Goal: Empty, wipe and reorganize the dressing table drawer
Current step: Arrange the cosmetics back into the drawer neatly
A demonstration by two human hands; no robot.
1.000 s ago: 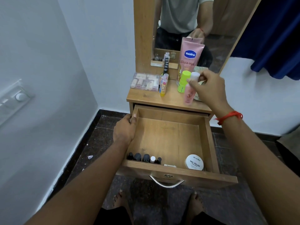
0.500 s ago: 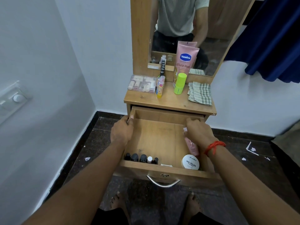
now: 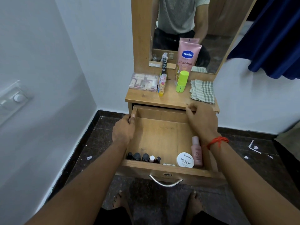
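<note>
My left fingers (image 3: 131,118) grip the drawer (image 3: 162,135) wall; right fingers (image 3: 189,109) curl loosely, empty, at the table (image 3: 170,99) edge. Bottle (image 3: 196,151) stands behind those fingers, by the wrist. Dragging back could topple it.

Wooden tabletop (image 3: 172,100) with lotion tube (image 3: 186,60), green bottle (image 3: 182,82), checked cloth (image 3: 202,91), clear case (image 3: 143,82)

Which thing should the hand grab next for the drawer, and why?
Probably the right hand should reach up for the green bottle. It looks empty and sits by the tabletop edge, that bottle stands close by, and the drawer has bare floor beside the pink bottle. The left hand grips the drawer's side.
</note>
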